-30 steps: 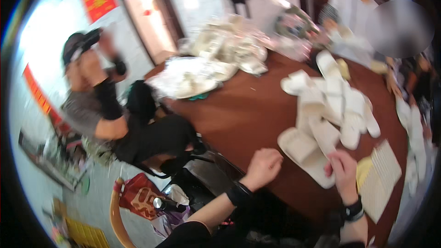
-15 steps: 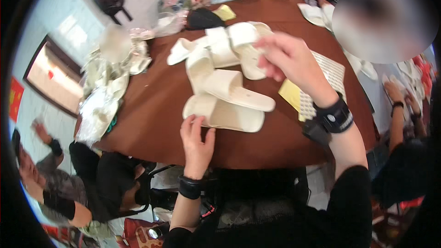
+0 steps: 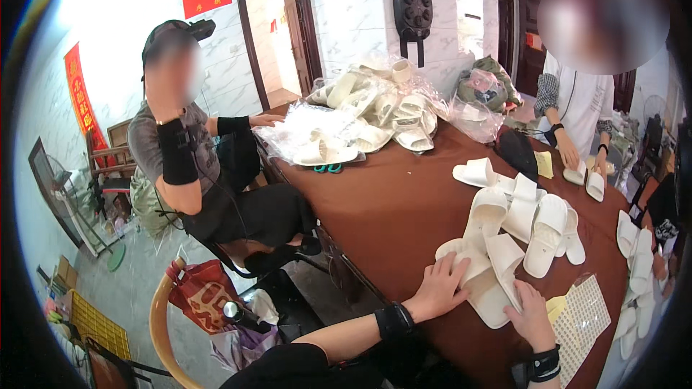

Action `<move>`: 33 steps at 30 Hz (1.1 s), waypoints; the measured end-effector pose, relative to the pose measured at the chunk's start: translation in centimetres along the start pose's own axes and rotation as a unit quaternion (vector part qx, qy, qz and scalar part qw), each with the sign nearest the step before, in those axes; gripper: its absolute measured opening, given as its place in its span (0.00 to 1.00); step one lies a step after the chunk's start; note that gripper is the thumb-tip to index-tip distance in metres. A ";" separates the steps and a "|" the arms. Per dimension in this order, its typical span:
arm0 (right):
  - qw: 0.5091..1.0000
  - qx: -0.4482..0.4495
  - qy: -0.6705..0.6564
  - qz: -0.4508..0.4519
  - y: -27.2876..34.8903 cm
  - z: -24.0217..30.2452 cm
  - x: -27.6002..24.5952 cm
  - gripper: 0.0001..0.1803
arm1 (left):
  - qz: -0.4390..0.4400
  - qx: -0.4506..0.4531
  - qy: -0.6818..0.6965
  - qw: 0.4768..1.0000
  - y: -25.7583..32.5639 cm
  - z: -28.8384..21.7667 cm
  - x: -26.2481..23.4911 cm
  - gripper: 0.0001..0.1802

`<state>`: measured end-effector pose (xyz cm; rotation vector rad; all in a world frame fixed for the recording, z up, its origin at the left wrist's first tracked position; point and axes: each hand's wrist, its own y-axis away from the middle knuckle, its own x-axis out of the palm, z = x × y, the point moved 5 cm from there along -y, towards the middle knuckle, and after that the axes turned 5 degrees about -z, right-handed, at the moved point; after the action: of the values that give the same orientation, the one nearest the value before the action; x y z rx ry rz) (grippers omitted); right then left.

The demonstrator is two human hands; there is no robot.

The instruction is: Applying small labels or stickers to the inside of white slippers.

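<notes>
1. Open-toed slippers [image 3: 522, 210], cream-white with broad plain straps, overlap on the brown tabletop [image 3: 382, 202].
2. Left hand [image 3: 437, 291]: fingers spread, resting against the nearest slipper [image 3: 486, 298].
3. Right hand [image 3: 531, 316]: loosely curled beside it; whether gripping, cannot tell.

half a second ago the right hand [image 3: 531, 315] hung above the worktop [image 3: 404, 209]; now it touches the nearest slippers [image 3: 494, 313]. the left hand [image 3: 437, 288], loosely closed a second ago, is now opened out against them. the seated co-worker's raised hand [image 3: 267, 120] has dropped to the bagged slippers [image 3: 375, 108].
</notes>
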<state>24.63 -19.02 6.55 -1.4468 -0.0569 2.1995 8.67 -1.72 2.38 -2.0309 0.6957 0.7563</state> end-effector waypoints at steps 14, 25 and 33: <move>0.843 0.204 -0.471 -0.163 0.4 -4.3 -0.9 0.16 | -0.006 -0.002 0.054 0.999 -0.5 0.0 -0.2 0.35; 0.706 0.235 -0.656 -0.128 0.9 -4.7 -0.3 0.20 | -0.006 -0.002 0.080 0.997 -0.3 0.2 -0.5 0.36; 0.736 0.272 -0.607 -0.126 0.6 -3.2 -0.7 0.19 | -0.003 -0.002 0.076 0.997 -0.3 0.2 -0.2 0.37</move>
<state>27.43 -20.56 5.59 0.4275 -0.0372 2.2368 8.71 -1.42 2.58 -2.1101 0.7734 0.6040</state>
